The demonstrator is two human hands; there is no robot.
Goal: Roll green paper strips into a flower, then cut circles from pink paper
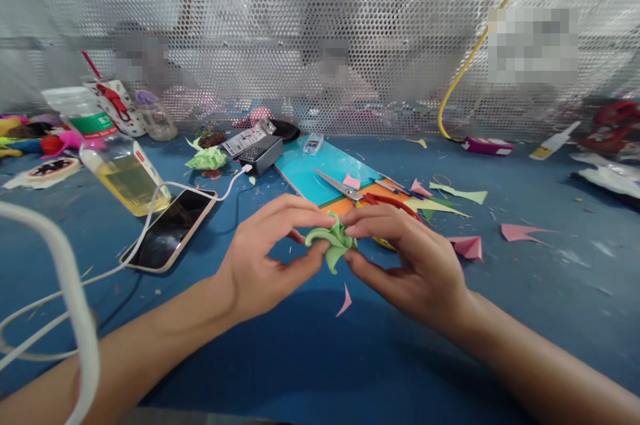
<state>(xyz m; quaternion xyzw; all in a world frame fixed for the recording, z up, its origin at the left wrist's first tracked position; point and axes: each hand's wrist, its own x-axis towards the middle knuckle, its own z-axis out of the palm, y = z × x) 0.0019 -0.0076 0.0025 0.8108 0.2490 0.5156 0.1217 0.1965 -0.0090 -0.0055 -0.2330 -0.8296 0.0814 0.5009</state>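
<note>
A small green folded-paper flower with curled petals is held above the blue table, between both hands. My left hand pinches its left side with thumb and fingers. From the right, my right hand grips the other side, fingertips pressed on the paper. Just beyond the hands lie scissors with red handles, partly hidden by my right hand. They rest across a sheet of blue paper and some orange paper. Below the flower a thin pink paper scrap lies on the table.
A phone, a bottle of yellowish liquid and a black power bank stand or lie at left, with a white cable looping near my left forearm. Pink scraps are scattered at right. A perforated metal panel closes the back.
</note>
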